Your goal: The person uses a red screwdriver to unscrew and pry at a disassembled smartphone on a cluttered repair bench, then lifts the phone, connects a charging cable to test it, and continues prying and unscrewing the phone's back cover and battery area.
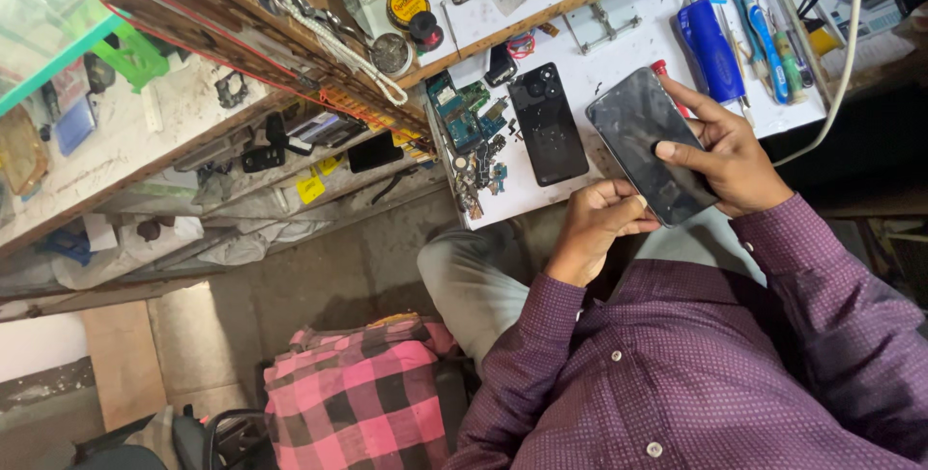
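Over a white desk (619, 54), the right hand (725, 156) grips a glossy black phone screen (650, 141), the left hand (597, 223) curled closed at its seven o'clock corner, a matte black back cover (547, 124) at nine o'clock.

On my white bench (619, 69) a black back cover (547, 125) lies left, with circuit boards (464, 112) and small parts (478, 175) further left. A blue tube (710, 49) and screwdrivers (773, 49) lie far right. A pink checked cloth (358, 397) sits near, low left.
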A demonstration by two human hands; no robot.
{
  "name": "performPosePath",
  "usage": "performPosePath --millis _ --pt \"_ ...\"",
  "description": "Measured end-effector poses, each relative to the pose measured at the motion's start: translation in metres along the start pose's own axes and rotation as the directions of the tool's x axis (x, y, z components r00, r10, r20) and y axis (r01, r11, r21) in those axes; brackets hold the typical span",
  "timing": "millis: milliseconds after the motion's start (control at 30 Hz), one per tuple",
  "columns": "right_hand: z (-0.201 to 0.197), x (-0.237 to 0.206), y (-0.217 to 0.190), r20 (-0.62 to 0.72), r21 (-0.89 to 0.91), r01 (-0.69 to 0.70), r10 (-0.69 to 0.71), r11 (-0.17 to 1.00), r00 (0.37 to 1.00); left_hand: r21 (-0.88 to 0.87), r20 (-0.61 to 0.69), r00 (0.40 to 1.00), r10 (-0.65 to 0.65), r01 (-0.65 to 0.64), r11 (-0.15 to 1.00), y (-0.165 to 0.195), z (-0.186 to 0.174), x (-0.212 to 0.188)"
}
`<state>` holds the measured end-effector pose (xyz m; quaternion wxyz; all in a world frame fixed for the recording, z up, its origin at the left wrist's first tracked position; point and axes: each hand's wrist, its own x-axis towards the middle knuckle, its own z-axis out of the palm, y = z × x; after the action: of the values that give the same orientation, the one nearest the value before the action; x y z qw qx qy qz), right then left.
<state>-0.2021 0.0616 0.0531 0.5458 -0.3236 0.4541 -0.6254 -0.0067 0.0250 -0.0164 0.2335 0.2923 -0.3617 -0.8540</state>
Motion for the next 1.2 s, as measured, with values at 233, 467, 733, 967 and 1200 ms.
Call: performPosePath --millis 233,467,733,967,1200 --pt "0.003 0.003 -0.005 0.002 -0.010 0.025 -0.025 1.000 1.000 0.009 0.062 0.998 -0.024 0.024 1.000 0.001 0.011 -0.010" --pt "0.009 0.008 -0.005 -0.070 0.068 0.071 -0.066 0.995 0.995 -0.073 0.035 0.997 0.071 -0.068 0.995 0.004 0.020 -0.009" --pt "0.023 0.009 0.000 -0.217 0.215 0.168 -0.120 0.962 0.969 -0.093 -0.023 0.989 0.148 -0.150 0.984 0.008 0.028 -0.012" --pt "0.030 0.006 0.002 -0.342 0.240 0.208 -0.118 0.948 0.932 -0.061 -0.063 0.964 0.259 -0.263 0.963 0.021 0.038 -0.013" --pt "0.042 0.005 0.010 -0.407 0.320 0.335 -0.191 0.886 0.893 -0.060 -0.119 0.944 0.308 -0.317 0.947 0.025 0.042 -0.008"
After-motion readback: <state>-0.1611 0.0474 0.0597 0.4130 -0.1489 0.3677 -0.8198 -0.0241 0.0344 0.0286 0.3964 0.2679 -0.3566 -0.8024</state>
